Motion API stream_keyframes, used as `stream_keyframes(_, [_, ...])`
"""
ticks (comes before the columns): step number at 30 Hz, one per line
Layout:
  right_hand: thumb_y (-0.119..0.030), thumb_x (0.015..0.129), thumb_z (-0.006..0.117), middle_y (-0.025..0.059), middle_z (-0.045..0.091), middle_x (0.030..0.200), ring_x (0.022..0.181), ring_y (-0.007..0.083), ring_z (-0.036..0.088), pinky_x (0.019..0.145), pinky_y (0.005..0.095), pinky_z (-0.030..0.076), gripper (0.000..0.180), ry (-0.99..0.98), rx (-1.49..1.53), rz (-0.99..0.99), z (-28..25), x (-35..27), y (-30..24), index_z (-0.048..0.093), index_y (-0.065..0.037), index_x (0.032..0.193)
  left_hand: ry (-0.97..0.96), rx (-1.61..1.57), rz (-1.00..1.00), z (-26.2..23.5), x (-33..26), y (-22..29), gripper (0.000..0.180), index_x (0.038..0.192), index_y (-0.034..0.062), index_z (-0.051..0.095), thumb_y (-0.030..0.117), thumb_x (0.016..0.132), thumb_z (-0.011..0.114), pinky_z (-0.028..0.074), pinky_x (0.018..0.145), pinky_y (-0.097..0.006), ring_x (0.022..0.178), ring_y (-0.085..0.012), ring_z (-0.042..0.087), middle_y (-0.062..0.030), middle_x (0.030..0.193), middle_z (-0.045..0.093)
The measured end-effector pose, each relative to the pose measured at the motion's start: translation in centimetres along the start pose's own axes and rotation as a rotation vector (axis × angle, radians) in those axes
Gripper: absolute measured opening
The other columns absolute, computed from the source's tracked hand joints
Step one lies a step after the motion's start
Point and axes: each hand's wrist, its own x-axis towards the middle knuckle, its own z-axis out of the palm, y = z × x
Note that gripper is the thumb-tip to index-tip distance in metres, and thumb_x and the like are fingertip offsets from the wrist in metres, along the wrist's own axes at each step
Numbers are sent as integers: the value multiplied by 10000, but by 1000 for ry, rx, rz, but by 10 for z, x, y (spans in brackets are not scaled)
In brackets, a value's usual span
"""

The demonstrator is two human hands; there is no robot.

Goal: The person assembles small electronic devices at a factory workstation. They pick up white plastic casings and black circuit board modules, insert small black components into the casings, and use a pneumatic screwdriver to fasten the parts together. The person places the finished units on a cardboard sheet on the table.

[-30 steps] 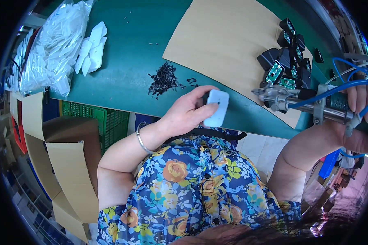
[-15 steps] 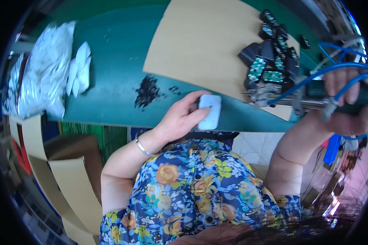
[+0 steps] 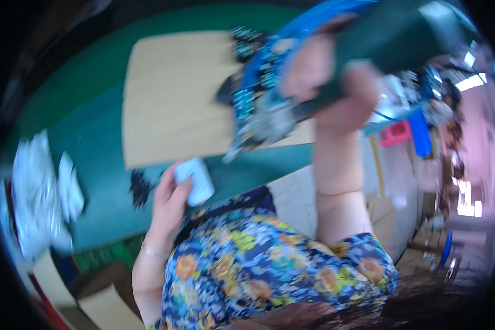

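Note:
My left hand (image 3: 168, 201), a bracelet at its wrist, grips a pale blue-white plastic casing (image 3: 196, 181) with rounded corners by its left side, thumb on top. The casing is close to the front edge of the green table (image 3: 102, 214). Raised on the right, my right hand (image 3: 349, 99) is wrapped round a dark green power screwdriver (image 3: 401, 38) with a metal front end and blue hoses. Motion smears this tool, whose tip points down and left, apart from the casing. A heap of small black pieces (image 3: 141, 188) lies left of the casing.
A tan cardboard sheet (image 3: 176, 99) covers the table's middle. Black parts with green circuit boards (image 3: 245, 44) sit on its right side, partly behind the tool. Clear plastic bags (image 3: 36, 192) lie at far left. A blue bin (image 3: 419, 132) and open cardboard box (image 3: 110, 308) flank me.
My right hand has lifted the screwdriver and swung it up and inward. The whole view has turned rightward, so the table appears further left. My left hand still holds the casing.

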Motion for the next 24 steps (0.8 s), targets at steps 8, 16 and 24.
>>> stream_keyframes(8, [-306, 767, 554, 32, 474, 775, 642, 116, 447, 634, 270, 355, 468, -73, 94, 17, 1, 8, 3, 395, -51, 1126, -107, -31, -66, -6, 1, -9, 372, 1220, 42, 399, 95, 863, 487, 518, 643, -263, 798, -117, 570, -60, 936, 556])
stream_keyframes(16, [-329, 753, 614, 7, 510, 789, 627, 100, 464, 587, 236, 369, 486, -253, 87, 120, -5, 14, -5, 397, -77, 1108, -64, 52, -67, -8, 4, -13, 375, 1221, 46, 401, 120, 865, 493, 514, 639, -255, 787, -107, 567, -59, 926, 558])
stream_keyframes(24, [-329, 781, 554, 19, 500, 787, 634, 114, 445, 600, 233, 358, 459, -166, 48, 56, -17, 5, -6, 393, -59, 1116, 56, 119, 59, -13, 12, 10, 392, 1246, 48, 380, 142, 881, 485, 507, 665, -255, 844, -107, 553, -46, 997, 540])
